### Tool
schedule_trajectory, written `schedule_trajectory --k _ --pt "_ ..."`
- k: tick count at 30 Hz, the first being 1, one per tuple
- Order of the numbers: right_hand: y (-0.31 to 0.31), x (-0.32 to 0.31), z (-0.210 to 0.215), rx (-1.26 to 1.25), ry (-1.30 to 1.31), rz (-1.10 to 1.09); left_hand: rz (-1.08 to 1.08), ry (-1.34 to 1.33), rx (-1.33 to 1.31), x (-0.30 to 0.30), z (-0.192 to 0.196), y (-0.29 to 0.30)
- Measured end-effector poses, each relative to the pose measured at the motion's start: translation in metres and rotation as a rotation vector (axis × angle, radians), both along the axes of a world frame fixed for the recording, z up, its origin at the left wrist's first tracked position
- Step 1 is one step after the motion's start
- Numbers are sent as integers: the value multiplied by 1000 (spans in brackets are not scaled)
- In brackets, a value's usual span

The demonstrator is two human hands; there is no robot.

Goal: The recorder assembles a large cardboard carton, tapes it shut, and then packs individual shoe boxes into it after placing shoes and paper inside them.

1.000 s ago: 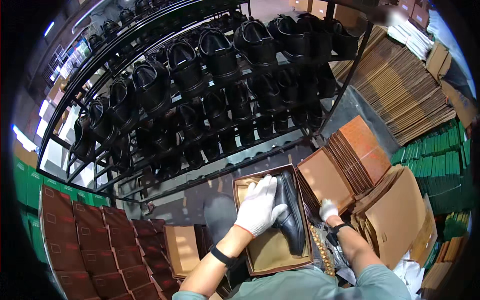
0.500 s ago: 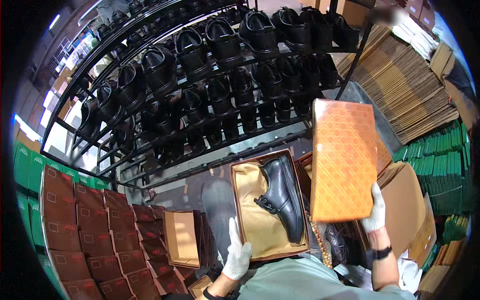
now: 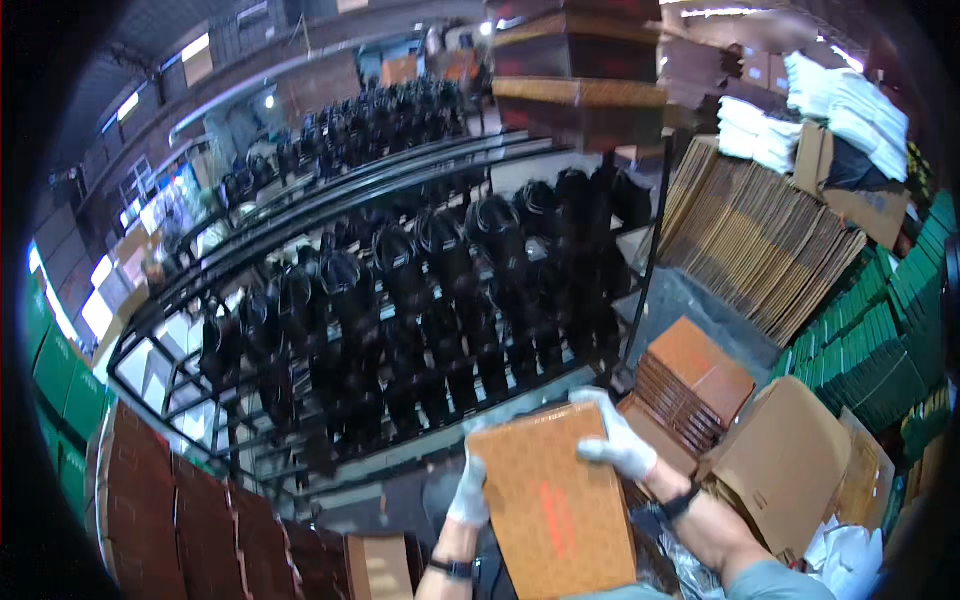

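An orange-brown patterned shoe box (image 3: 550, 500) with its lid on is between my two gloved hands at the lower middle. My left hand (image 3: 468, 492) grips its left side, fingers along the edge. My right hand (image 3: 618, 446) wraps over the far right corner, with the thumb on the lid. The lid hides whatever is inside. Both hands wear white gloves.
Ahead stands a black metal rack (image 3: 300, 215) full of black shoes (image 3: 395, 250); several shoe boxes (image 3: 578, 100) are piled above its right end. Brown boxes (image 3: 215, 520) stand left, flattened cardboard (image 3: 770, 240) right. Orange lids (image 3: 695, 365) lie beside an open carton (image 3: 790, 460).
The lid, held apart in my right hand before, is now on the box and covers the black shoe. My right hand has moved left onto the box. The view has tilted up.
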State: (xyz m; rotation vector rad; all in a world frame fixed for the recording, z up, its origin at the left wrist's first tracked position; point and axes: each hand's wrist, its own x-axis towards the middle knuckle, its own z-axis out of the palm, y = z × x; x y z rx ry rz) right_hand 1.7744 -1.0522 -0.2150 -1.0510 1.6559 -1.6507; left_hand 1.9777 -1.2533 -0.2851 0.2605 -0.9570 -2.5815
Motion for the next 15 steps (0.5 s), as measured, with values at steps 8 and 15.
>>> schedule_trajectory --k 8,15 --pt "18 20 -45 -43 -169 -272 377 -332 -470 -14 -1 2" --pt "91 42 7 -3 -737 -199 243 38 -513 -72 140 6"
